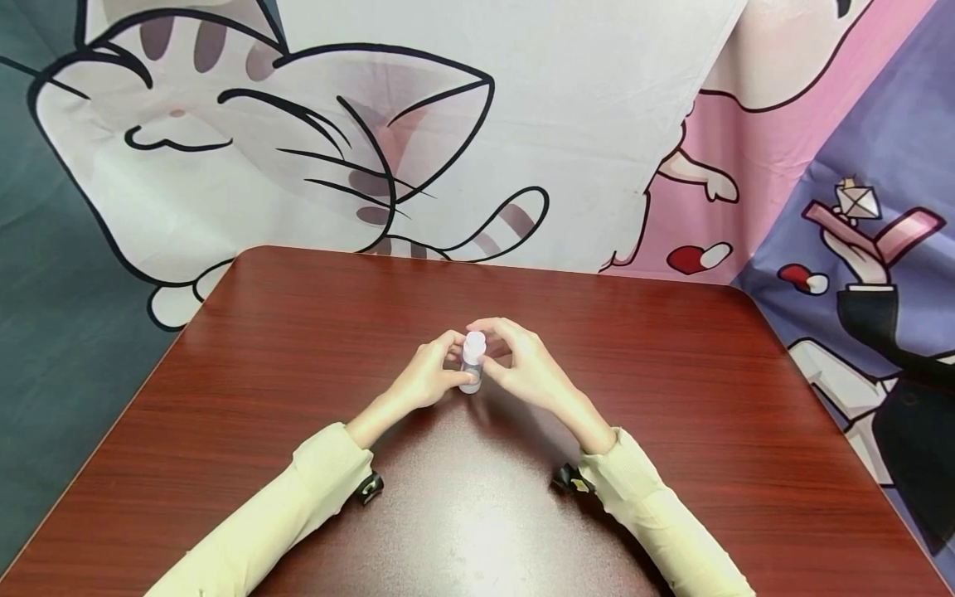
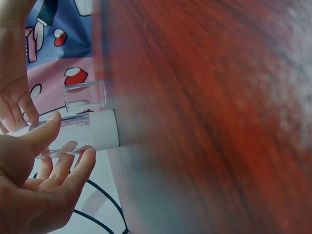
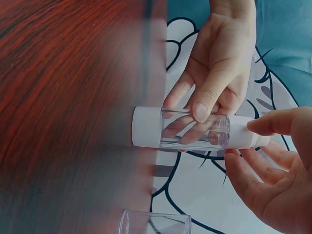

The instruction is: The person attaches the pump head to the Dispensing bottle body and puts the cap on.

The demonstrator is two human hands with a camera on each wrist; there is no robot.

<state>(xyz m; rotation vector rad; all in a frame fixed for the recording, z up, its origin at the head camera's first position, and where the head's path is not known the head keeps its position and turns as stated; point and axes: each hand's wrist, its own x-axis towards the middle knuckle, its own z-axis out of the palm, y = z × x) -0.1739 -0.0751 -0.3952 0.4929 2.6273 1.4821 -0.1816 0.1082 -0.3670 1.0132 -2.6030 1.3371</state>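
Observation:
A small bottle (image 1: 472, 365) stands upright on the table, its clear body (image 3: 170, 127) set between a white base (image 3: 146, 126) and a white top (image 3: 239, 130). My left hand (image 1: 427, 373) holds the clear body, thumb on one side and fingers on the other. At the upper end, my right hand (image 1: 525, 362) pinches the white top between thumb and fingers. Beside the bottle a clear cap (image 2: 85, 96) rests on the table; the right wrist view catches the same cap (image 3: 156, 224) at its bottom edge. In the head view the cap cannot be made out.
The reddish-brown wooden table (image 1: 298, 298) spreads out around both hands, with a bright glare patch near its front. A printed cloth (image 1: 597, 108) with a cartoon cat hangs behind the far edge. Dark devices sit under both cuffs, one a wrist camera (image 1: 369, 487).

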